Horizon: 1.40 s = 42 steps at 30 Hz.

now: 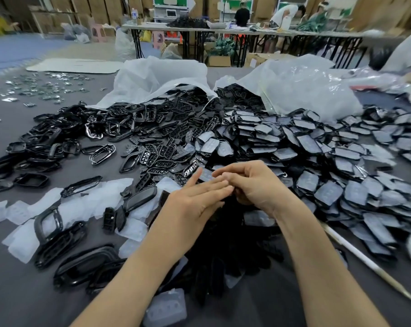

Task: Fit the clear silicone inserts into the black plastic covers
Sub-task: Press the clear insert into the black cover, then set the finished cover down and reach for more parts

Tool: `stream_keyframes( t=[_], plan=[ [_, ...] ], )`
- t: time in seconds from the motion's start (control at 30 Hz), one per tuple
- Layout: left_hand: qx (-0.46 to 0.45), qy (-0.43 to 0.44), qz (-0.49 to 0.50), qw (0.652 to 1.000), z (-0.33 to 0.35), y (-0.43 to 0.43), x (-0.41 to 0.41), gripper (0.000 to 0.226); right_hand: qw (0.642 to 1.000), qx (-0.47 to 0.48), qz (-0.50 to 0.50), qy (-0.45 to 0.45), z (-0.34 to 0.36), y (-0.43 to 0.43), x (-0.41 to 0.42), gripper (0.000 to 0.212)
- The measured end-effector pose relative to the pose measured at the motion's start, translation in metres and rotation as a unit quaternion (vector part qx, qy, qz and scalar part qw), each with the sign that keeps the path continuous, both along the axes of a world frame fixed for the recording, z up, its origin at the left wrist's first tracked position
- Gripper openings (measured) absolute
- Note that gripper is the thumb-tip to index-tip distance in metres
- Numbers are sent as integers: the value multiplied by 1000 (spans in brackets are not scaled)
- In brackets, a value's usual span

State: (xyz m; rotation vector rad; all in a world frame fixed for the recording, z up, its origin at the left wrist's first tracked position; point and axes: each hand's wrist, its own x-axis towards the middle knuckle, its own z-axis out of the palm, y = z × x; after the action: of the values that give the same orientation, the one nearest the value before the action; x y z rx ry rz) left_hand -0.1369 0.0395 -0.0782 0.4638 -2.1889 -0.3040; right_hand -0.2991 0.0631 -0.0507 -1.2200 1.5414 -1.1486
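My two hands meet at the middle of the table over one black plastic cover [205, 174] with a clear silicone insert on it. My left hand [199, 197] lies with straight fingers pressed against the piece. My right hand [249, 182] curls round it from the right, fingers bent over its edge. Most of the cover is hidden between the hands. Loose clear silicone inserts [110, 194] lie at the left, and one [167, 308] sits near the front edge. Bare black covers [162, 149] are heaped beyond my hands.
A large pile of covers with inserts [329, 166] spreads to the right. Black frames [58, 142] lie at the left. Two open white bags [294, 83] spill parts at the back. A long white stick [365, 256] lies at the right. People stand at far tables.
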Motion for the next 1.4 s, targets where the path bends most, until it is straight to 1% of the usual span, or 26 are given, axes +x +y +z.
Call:
stream_keyframes(
  t=[0.13, 0.23, 0.4, 0.5, 0.6, 0.63, 0.67, 0.73, 0.8, 0.87, 0.93, 1.03, 1.07, 1.13, 1.2, 1.27, 1.3, 1.33, 1.4],
  plan=[
    [-49, 22, 20, 998, 7, 3, 0, 21, 997, -62, 0, 45, 5, 5, -2, 20],
    [-77, 13, 16, 997, 9, 4, 1, 19, 994, -83, -9, 75, 5, 9, -4, 18],
    [-144, -16, -46, 988, 4, 12, -11, 19, 983, -59, -20, 170, -3, 28, -17, 12],
    [-171, -35, -59, 983, 5, 21, -25, 19, 977, -58, -43, 201, 0, 47, -31, 14],
    [-192, -61, -62, 977, 12, 34, -45, 21, 983, -25, -53, 174, 14, 66, -52, 22],
    [-192, -70, -66, 977, 13, 39, -54, 21, 983, -6, -53, 177, 20, 73, -61, 22],
    [-190, -80, -70, 976, 13, 44, -63, 23, 978, 13, -51, 202, 25, 80, -72, 19],
    [-191, -102, -78, 973, 11, 55, -83, 31, 957, 54, -52, 281, 35, 91, -95, 13],
    [-193, -123, -78, 970, 9, 67, -105, 37, 940, 96, -65, 322, 43, 100, -116, 6],
    [-195, -145, -70, 968, 8, 77, -125, 35, 934, 121, -86, 324, 46, 106, -132, 13],
    [-198, -145, -60, 968, 11, 82, -144, 31, 930, 127, -108, 327, 46, 108, -144, 17],
    [-193, -116, -42, 973, 14, 80, -164, 27, 940, 98, -162, 283, 47, 104, -157, 6],
    [-191, -112, -33, 975, 15, 78, -168, 25, 937, 84, -182, 287, 47, 101, -160, 4],
    [-168, -108, -14, 980, 16, 70, -175, 23, 918, 64, -208, 331, 49, 92, -165, 5],
    [-128, -150, -5, 980, 17, 62, -179, 29, 904, 63, -222, 359, 48, 83, -166, 6],
    [-122, -224, -3, 967, 14, 57, -181, 42, 906, 85, -218, 353, 45, 77, -168, 4],
    [-116, -242, -13, 963, 11, 56, -179, 47, 906, 99, -214, 351, 43, 75, -168, 4],
    [-105, -242, -25, 964, 9, 56, -177, 48, 906, 107, -211, 350, 41, 75, -168, 6],
    [-78, -195, -42, 977, 10, 56, -167, 42, 903, 103, -220, 355, 39, 75, -168, 16]
  ],
)
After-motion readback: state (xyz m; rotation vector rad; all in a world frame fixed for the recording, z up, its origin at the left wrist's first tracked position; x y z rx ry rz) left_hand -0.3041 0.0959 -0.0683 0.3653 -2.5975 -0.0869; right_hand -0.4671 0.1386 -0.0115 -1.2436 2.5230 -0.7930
